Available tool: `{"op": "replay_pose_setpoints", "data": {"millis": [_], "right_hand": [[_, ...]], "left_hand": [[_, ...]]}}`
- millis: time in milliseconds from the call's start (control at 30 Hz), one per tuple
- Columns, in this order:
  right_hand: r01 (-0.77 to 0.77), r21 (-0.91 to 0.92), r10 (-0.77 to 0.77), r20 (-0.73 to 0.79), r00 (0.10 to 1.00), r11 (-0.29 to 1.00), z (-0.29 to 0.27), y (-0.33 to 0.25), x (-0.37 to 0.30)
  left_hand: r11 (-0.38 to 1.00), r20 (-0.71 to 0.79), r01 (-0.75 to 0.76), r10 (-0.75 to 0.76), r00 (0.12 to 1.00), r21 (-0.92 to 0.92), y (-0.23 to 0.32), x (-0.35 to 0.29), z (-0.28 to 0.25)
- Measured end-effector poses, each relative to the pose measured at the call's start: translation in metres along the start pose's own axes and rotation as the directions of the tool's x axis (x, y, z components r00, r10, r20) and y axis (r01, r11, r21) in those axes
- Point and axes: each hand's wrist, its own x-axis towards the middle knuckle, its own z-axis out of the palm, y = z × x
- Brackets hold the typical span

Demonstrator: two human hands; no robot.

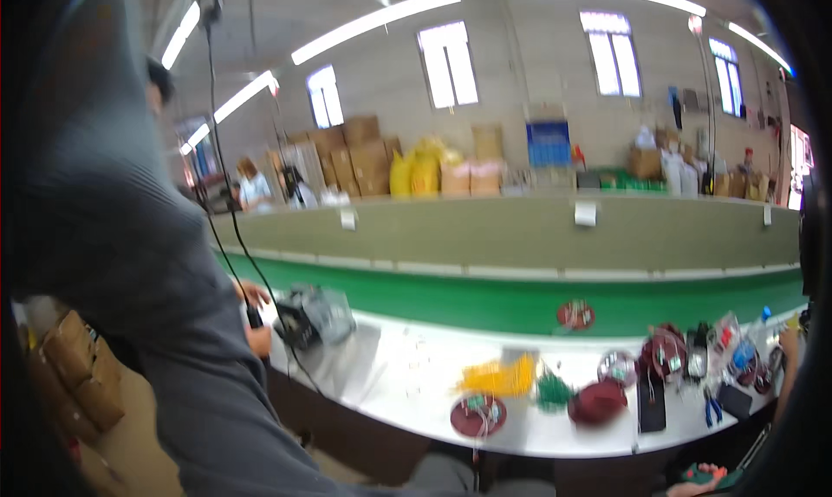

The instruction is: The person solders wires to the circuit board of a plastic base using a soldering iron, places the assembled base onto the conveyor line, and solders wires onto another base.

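Observation:
A large grey sleeve [113,228] fills the left side, apparently my own raised left arm; its hand lies outside the picture. My right hand does not show either. Below and ahead on the white bench lies a round dark-red part with wires [478,415]. Behind it is a bundle of yellow wires [498,376], with green wires [553,389] alongside. A dark-red object [598,402], smeared by motion, rests to their right. No hand of mine touches any of these.
At left, another person's hands [258,341] hold a black corded tool near a dark bin [299,324]. Blue-handled pliers [712,408], a black box [735,402] and bagged parts crowd the right. A co-worker's arm [789,350] reaches in there. Behind runs a green belt [433,298].

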Motion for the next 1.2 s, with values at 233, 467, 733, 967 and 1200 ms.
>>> {"op": "replay_pose_setpoints", "data": {"millis": [233,467,733,967,1200], "right_hand": [[-0.184,-0.055,0.186,0.024,0.982,0.981,-0.026,0.034,0.01],[-0.141,-0.106,0.146,0.043,0.988,0.984,0.002,0.002,-0.001],[-0.197,-0.057,0.203,0.119,0.972,0.979,-0.024,0.011,-0.001],[-0.162,-0.295,0.216,0.161,0.963,0.942,-0.022,-0.007,-0.028],[-0.426,-0.159,0.455,0.337,0.824,0.89,-0.029,0.001,-0.03]], "left_hand": [[0.955,0.113,0.296,-0.298,0.948,0.028,0.024,-0.106,-0.012],[0.887,0.224,0.461,-0.45,0.864,0.004,0.049,-0.179,-0.004],[0.809,0.39,0.586,-0.527,0.755,-0.044,0.09,-0.25,0.016],[0.73,0.582,0.68,-0.528,0.619,-0.061,0.138,-0.314,0.034],[0.655,0.705,0.755,-0.544,0.455,0.017,0.19,-0.37,0.024]]}}
